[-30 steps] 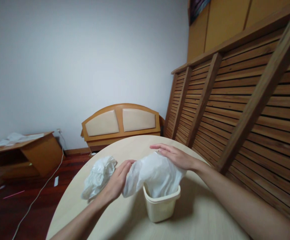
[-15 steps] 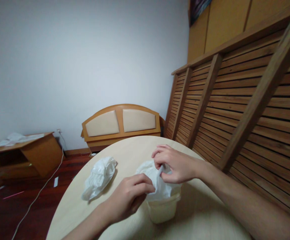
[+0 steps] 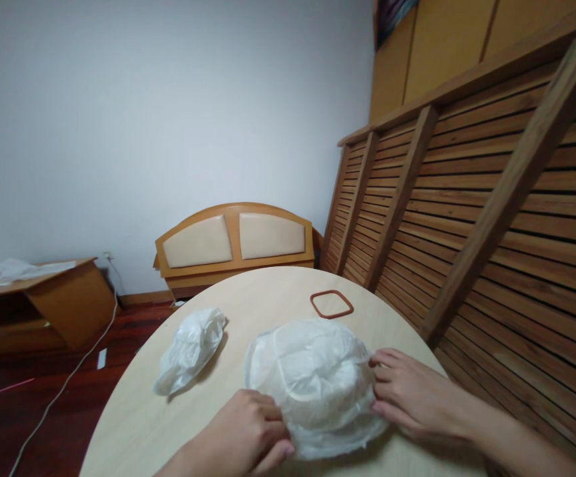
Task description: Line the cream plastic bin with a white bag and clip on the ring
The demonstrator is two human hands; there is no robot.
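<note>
A thin white plastic bag (image 3: 325, 371) is spread wide over a small cream bin, whose rim shows faintly through the film. Most of the bin is hidden beneath it. At the bag's near left edge, my left hand (image 3: 248, 427) is closed with its fingers curled on the plastic. On the opposite side my right hand (image 3: 412, 394) grips the bag's right edge between thumb and fingers. Just beyond the bag, a brown rounded-square ring (image 3: 332, 305) lies flat on the table.
Another crumpled white plastic bag (image 3: 191, 351) lies on the left of the round pale table (image 3: 263, 291). A wooden headboard (image 3: 236, 238) stands behind the table, and a slatted wooden panel (image 3: 447, 218) leans along the right. A low cabinet (image 3: 69, 301) is at far left.
The bag, bunched at the bin's opening before, is now spread out over the bin. My hands have moved apart, the right one outward and down. The brown ring has come into view.
</note>
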